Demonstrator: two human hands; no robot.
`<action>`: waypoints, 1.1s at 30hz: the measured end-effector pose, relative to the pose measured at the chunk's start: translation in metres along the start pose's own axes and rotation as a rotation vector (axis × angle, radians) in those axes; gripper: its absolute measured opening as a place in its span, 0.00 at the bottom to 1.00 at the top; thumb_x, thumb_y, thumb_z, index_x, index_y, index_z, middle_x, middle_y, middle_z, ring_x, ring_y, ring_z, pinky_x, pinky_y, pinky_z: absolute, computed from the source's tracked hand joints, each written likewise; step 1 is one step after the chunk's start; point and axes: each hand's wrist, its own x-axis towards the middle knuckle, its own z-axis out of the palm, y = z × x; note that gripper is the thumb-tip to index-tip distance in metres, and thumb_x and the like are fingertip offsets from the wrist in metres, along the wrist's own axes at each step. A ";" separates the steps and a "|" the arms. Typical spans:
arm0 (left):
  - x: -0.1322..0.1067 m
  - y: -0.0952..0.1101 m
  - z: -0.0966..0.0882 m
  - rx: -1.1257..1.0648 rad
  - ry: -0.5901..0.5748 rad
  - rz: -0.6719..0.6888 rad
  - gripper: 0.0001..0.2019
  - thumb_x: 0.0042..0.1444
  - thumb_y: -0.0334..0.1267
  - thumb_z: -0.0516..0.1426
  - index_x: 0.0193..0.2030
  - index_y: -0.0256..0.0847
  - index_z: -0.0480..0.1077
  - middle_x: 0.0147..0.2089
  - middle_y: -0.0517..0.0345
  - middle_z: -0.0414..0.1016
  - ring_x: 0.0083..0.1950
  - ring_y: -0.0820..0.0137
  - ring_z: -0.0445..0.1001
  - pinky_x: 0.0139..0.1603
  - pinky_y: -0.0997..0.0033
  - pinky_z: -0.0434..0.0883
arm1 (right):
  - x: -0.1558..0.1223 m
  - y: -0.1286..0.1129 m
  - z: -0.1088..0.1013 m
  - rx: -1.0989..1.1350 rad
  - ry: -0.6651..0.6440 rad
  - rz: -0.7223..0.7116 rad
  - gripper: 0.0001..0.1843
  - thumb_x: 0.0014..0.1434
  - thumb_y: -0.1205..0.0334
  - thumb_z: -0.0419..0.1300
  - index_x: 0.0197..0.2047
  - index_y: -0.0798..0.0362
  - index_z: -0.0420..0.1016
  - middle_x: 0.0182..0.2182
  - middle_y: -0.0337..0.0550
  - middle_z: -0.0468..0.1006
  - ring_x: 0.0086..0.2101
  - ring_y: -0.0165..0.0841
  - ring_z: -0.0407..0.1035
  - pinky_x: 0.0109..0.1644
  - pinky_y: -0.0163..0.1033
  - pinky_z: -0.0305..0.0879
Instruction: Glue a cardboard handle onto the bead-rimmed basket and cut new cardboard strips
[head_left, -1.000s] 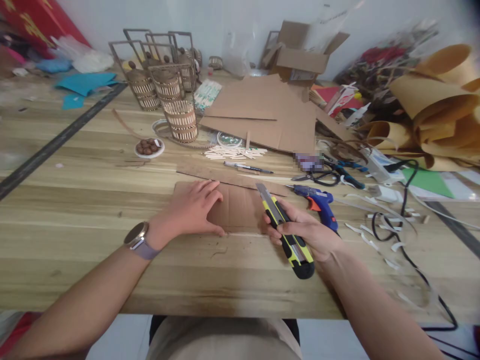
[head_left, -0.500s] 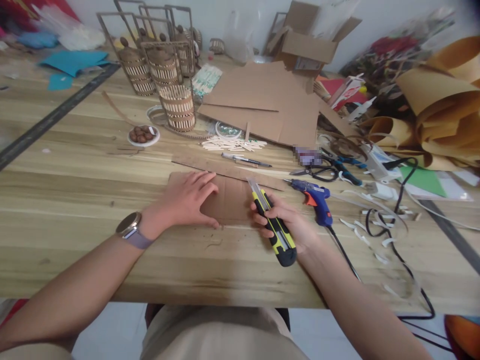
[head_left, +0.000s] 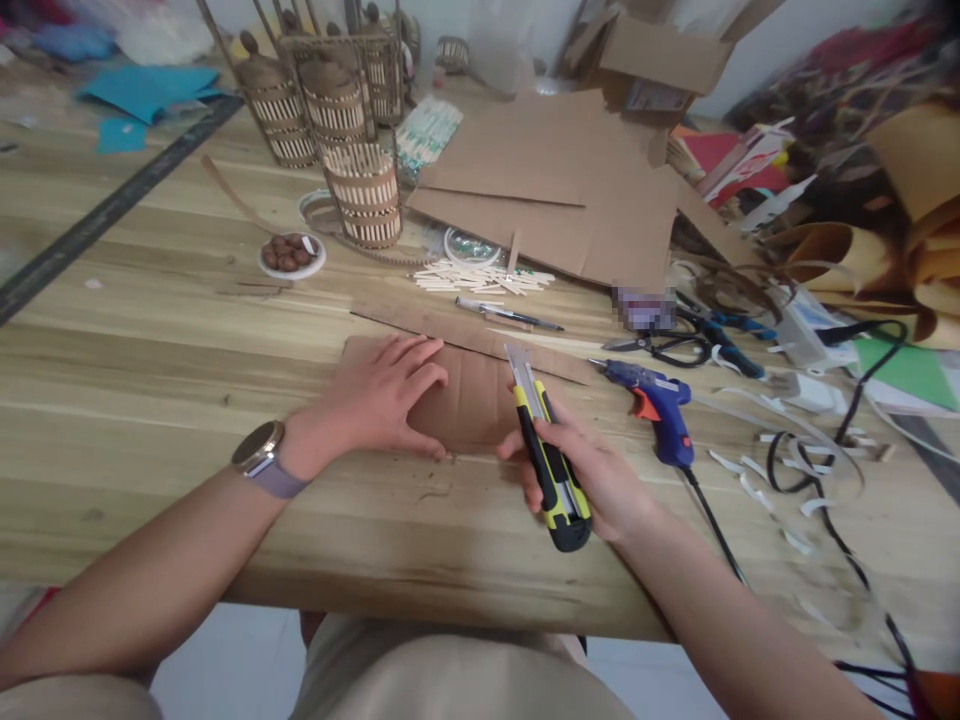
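My left hand [head_left: 382, 395] lies spread over a piece of brown cardboard [head_left: 476, 400], fingers apart, a watch on its wrist. A narrow cardboard strip [head_left: 465, 340] runs along the far edge of that piece. In my right hand [head_left: 577, 455] is a yellow and black utility knife [head_left: 551, 460], blade out and pointing away from me, over the right end of the cardboard. The hand partly hides the cardboard's right edge. Whether the blade touches it I cannot tell.
A blue glue gun [head_left: 649, 400] lies to the right, its cord trailing toward me. Beyond are a pen [head_left: 510, 314], scissors [head_left: 667, 347], small white sticks [head_left: 480, 277], a bowl of nuts [head_left: 291, 255], larger cardboard sheets [head_left: 540, 170] and lantern-like stick baskets [head_left: 365, 195].
The camera view has shifted, so the tabletop things appear farther right. My right hand and the knife have turned slightly more upright. My left hand stays on the cardboard.
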 end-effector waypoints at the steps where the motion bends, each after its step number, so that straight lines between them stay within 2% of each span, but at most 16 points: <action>1: 0.000 0.000 0.000 0.000 0.001 0.003 0.44 0.42 0.76 0.60 0.54 0.40 0.67 0.73 0.30 0.57 0.73 0.38 0.55 0.72 0.32 0.53 | 0.000 0.000 0.000 0.002 -0.005 -0.005 0.19 0.60 0.58 0.60 0.53 0.46 0.61 0.32 0.37 0.82 0.17 0.28 0.68 0.16 0.31 0.64; 5: 0.000 -0.001 0.000 -0.004 0.002 0.009 0.45 0.43 0.78 0.58 0.54 0.40 0.68 0.72 0.28 0.57 0.73 0.37 0.55 0.71 0.30 0.53 | 0.000 -0.001 -0.002 0.092 -0.044 -0.021 0.20 0.52 0.63 0.61 0.47 0.46 0.60 0.29 0.32 0.75 0.18 0.25 0.61 0.16 0.29 0.56; 10: 0.001 -0.003 0.002 -0.003 0.010 0.009 0.44 0.43 0.78 0.57 0.54 0.41 0.68 0.72 0.31 0.58 0.74 0.39 0.55 0.72 0.32 0.53 | -0.003 -0.002 -0.002 0.128 -0.108 -0.101 0.21 0.50 0.68 0.58 0.45 0.45 0.57 0.29 0.29 0.70 0.19 0.22 0.57 0.19 0.26 0.50; 13: 0.001 -0.003 0.003 -0.007 0.011 0.013 0.44 0.43 0.77 0.58 0.54 0.40 0.68 0.72 0.31 0.58 0.73 0.39 0.55 0.72 0.32 0.53 | -0.003 0.001 -0.002 0.123 -0.147 -0.143 0.24 0.48 0.71 0.58 0.47 0.44 0.56 0.30 0.29 0.69 0.20 0.22 0.57 0.20 0.26 0.49; 17: 0.002 -0.003 0.002 -0.009 0.013 0.012 0.44 0.43 0.76 0.59 0.54 0.41 0.69 0.73 0.31 0.58 0.73 0.39 0.55 0.71 0.32 0.53 | -0.001 0.005 -0.002 0.128 -0.173 -0.132 0.28 0.47 0.72 0.58 0.49 0.43 0.56 0.31 0.29 0.69 0.21 0.22 0.58 0.21 0.26 0.50; 22: 0.004 -0.004 0.001 0.003 -0.021 0.002 0.45 0.43 0.77 0.58 0.55 0.40 0.69 0.73 0.30 0.57 0.73 0.38 0.55 0.71 0.32 0.53 | -0.001 0.006 0.000 0.064 -0.155 -0.134 0.28 0.50 0.68 0.62 0.51 0.42 0.56 0.31 0.29 0.71 0.21 0.22 0.61 0.23 0.28 0.54; 26: 0.005 -0.007 0.001 0.003 -0.012 0.022 0.46 0.44 0.79 0.54 0.55 0.40 0.69 0.73 0.30 0.57 0.74 0.39 0.55 0.72 0.33 0.52 | -0.005 -0.001 -0.001 -0.199 -0.040 -0.204 0.24 0.63 0.48 0.62 0.57 0.45 0.58 0.30 0.33 0.74 0.20 0.25 0.63 0.21 0.31 0.57; 28: 0.005 -0.008 -0.001 0.001 -0.001 0.041 0.47 0.44 0.80 0.52 0.56 0.39 0.69 0.72 0.29 0.58 0.73 0.39 0.55 0.71 0.33 0.52 | -0.010 -0.012 -0.002 -0.372 0.004 -0.232 0.25 0.64 0.42 0.59 0.56 0.48 0.61 0.31 0.36 0.76 0.21 0.27 0.67 0.22 0.33 0.61; 31: 0.005 -0.008 -0.004 -0.009 0.019 0.065 0.40 0.57 0.74 0.46 0.56 0.39 0.69 0.71 0.31 0.60 0.73 0.43 0.57 0.71 0.36 0.55 | -0.016 -0.035 0.000 -0.745 -0.035 -0.263 0.17 0.67 0.45 0.57 0.46 0.50 0.67 0.34 0.41 0.77 0.28 0.31 0.73 0.31 0.37 0.69; 33: 0.004 -0.006 -0.005 0.000 0.040 0.070 0.33 0.66 0.65 0.42 0.56 0.39 0.69 0.70 0.33 0.62 0.73 0.47 0.59 0.71 0.40 0.56 | -0.017 -0.047 0.006 -1.109 -0.055 -0.302 0.12 0.68 0.51 0.54 0.43 0.51 0.70 0.35 0.43 0.79 0.34 0.34 0.74 0.37 0.38 0.68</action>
